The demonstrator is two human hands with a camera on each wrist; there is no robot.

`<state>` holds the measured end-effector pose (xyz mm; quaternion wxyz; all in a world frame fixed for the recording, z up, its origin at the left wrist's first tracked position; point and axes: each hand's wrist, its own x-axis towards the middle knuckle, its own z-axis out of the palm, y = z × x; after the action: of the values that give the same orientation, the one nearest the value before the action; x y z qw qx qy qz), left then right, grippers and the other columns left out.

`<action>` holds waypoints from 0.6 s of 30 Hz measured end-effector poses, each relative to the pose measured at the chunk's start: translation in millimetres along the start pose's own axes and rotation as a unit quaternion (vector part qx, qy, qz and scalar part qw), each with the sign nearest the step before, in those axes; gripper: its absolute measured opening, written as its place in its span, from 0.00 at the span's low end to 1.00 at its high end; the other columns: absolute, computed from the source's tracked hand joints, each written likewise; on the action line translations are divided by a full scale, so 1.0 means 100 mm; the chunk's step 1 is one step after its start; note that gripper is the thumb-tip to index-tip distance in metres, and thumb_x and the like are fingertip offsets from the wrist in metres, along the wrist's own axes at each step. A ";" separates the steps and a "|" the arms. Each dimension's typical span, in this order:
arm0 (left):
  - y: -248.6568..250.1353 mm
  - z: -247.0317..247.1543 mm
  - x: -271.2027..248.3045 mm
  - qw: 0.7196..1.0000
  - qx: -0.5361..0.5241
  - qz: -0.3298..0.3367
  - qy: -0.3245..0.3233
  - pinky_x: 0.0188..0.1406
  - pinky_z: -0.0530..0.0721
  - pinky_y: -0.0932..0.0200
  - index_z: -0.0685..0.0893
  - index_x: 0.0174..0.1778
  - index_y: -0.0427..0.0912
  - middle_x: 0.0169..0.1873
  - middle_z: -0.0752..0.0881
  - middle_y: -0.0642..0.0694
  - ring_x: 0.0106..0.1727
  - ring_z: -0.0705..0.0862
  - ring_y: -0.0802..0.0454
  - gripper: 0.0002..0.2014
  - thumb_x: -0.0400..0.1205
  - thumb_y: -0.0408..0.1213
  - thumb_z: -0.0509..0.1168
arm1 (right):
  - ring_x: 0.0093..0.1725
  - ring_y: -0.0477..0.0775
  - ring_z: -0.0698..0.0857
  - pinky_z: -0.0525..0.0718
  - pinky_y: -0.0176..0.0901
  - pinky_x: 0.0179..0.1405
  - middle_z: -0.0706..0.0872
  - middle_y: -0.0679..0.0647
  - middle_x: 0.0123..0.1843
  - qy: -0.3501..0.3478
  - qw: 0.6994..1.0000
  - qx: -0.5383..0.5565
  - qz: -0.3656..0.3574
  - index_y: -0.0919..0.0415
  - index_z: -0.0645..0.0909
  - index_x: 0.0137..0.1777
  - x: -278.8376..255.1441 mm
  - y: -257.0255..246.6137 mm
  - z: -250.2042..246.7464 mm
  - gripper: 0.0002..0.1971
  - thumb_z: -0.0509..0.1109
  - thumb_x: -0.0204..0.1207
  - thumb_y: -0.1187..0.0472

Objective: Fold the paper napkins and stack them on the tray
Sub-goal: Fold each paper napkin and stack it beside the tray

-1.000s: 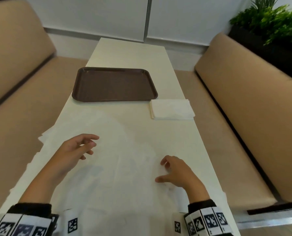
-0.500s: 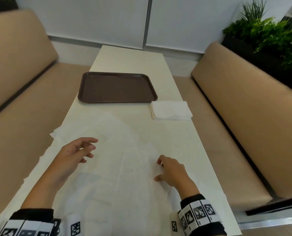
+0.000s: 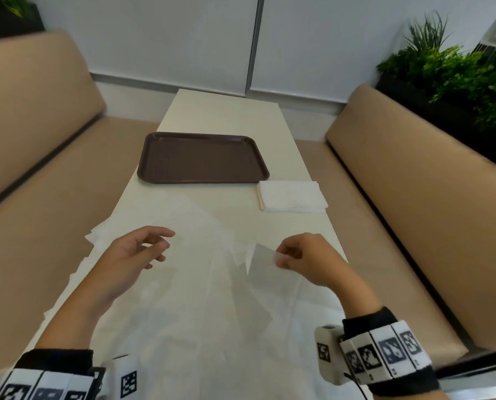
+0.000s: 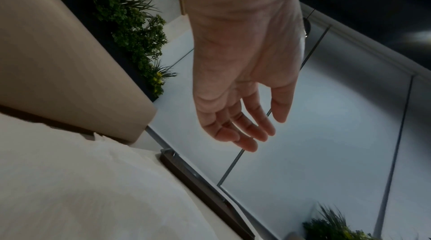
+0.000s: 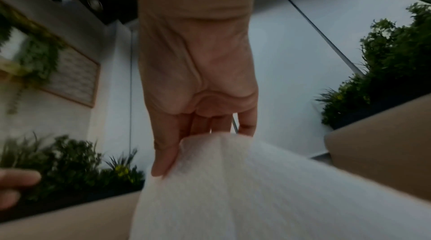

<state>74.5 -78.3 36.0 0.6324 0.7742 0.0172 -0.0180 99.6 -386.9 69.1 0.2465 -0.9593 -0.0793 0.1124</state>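
Several unfolded white paper napkins (image 3: 183, 284) lie spread over the near half of the cream table (image 3: 226, 114). My right hand (image 3: 287, 256) pinches the corner of one napkin (image 3: 262, 261) and holds it lifted off the pile; the right wrist view shows the same napkin (image 5: 245, 179) draped below the fingers. My left hand (image 3: 154, 246) hovers above the napkins on the left, fingers relaxed and holding nothing, as the left wrist view confirms for the hand (image 4: 245, 129). A dark brown tray (image 3: 202, 158) sits bare further back. A stack of folded napkins (image 3: 291, 196) lies right of the tray's near corner.
Tan padded benches (image 3: 414, 203) run along both sides of the narrow table. Green plants (image 3: 457, 73) stand behind the right bench. A white wall (image 3: 183, 39) closes the far end.
My right hand has risen off the table and lifted a napkin corner in a pinch. The left hand stayed hovering about where it was. The head view has tilted up slightly.
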 end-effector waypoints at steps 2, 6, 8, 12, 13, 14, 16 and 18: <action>0.10 0.06 0.02 1.000 0.017 0.005 -0.024 0.52 0.79 0.57 0.88 0.46 0.62 0.48 0.87 0.52 0.49 0.86 0.56 0.09 0.72 0.48 0.69 | 0.37 0.40 0.83 0.79 0.33 0.37 0.87 0.41 0.41 0.039 0.999 0.007 -0.025 0.48 0.86 0.42 -0.10 -0.09 -0.22 0.03 0.72 0.76 0.56; 0.44 0.38 0.11 0.989 0.046 0.061 -0.129 0.67 0.77 0.59 0.82 0.60 0.66 0.60 0.85 0.62 0.64 0.80 0.66 0.28 0.62 0.60 0.75 | 0.31 0.40 0.82 0.75 0.27 0.29 0.86 0.35 0.32 0.053 0.994 0.023 -0.090 0.45 0.87 0.41 -0.29 -0.37 -0.67 0.04 0.74 0.75 0.57; 0.68 0.61 0.17 0.973 0.057 0.073 -0.213 0.69 0.77 0.57 0.77 0.66 0.64 0.63 0.83 0.60 0.66 0.80 0.62 0.34 0.63 0.56 0.79 | 0.29 0.42 0.83 0.76 0.28 0.29 0.87 0.35 0.35 0.049 0.989 0.031 -0.136 0.46 0.88 0.42 -0.35 -0.51 -0.85 0.04 0.75 0.74 0.58; 0.95 0.91 0.20 0.955 0.043 0.070 -0.284 0.53 0.87 0.56 0.86 0.56 0.51 0.50 0.91 0.51 0.52 0.89 0.53 0.13 0.76 0.38 0.74 | 0.32 0.53 0.87 0.84 0.43 0.37 0.90 0.48 0.39 0.083 0.976 0.087 -0.182 0.54 0.88 0.45 -0.36 -0.65 -1.06 0.04 0.75 0.74 0.56; 0.97 0.92 0.20 0.958 0.031 0.065 -0.276 0.51 0.87 0.55 0.88 0.53 0.46 0.48 0.92 0.48 0.50 0.90 0.51 0.09 0.78 0.38 0.71 | 0.32 0.53 0.88 0.84 0.45 0.38 0.90 0.48 0.37 0.100 0.975 0.092 -0.176 0.53 0.88 0.44 -0.35 -0.61 -1.12 0.06 0.75 0.74 0.53; 0.98 0.92 0.20 0.961 0.010 0.055 -0.270 0.51 0.87 0.53 0.88 0.52 0.41 0.48 0.92 0.44 0.49 0.90 0.48 0.09 0.78 0.38 0.70 | 0.33 0.52 0.88 0.84 0.45 0.39 0.90 0.48 0.36 0.108 0.976 0.096 -0.163 0.52 0.87 0.44 -0.34 -0.53 -1.18 0.08 0.74 0.73 0.49; 1.00 0.86 0.20 0.966 -0.050 0.023 -0.253 0.49 0.88 0.52 0.89 0.50 0.36 0.48 0.91 0.39 0.47 0.90 0.44 0.13 0.75 0.40 0.70 | 0.38 0.54 0.90 0.85 0.45 0.43 0.91 0.52 0.38 0.082 0.977 0.147 -0.129 0.51 0.87 0.46 -0.38 -0.29 -1.27 0.15 0.76 0.68 0.41; 1.02 0.77 0.20 0.968 -0.106 -0.003 -0.226 0.39 0.88 0.56 0.89 0.44 0.37 0.44 0.92 0.38 0.42 0.91 0.45 0.11 0.73 0.41 0.69 | 0.45 0.56 0.91 0.88 0.43 0.46 0.92 0.57 0.46 0.047 0.956 0.268 -0.114 0.54 0.87 0.51 -0.44 -0.02 -1.23 0.23 0.81 0.59 0.43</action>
<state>98.9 -174.2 119.0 0.6984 0.6785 -0.1219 -0.1924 88.8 -450.8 182.9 0.5089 -0.8470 -0.1431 0.0556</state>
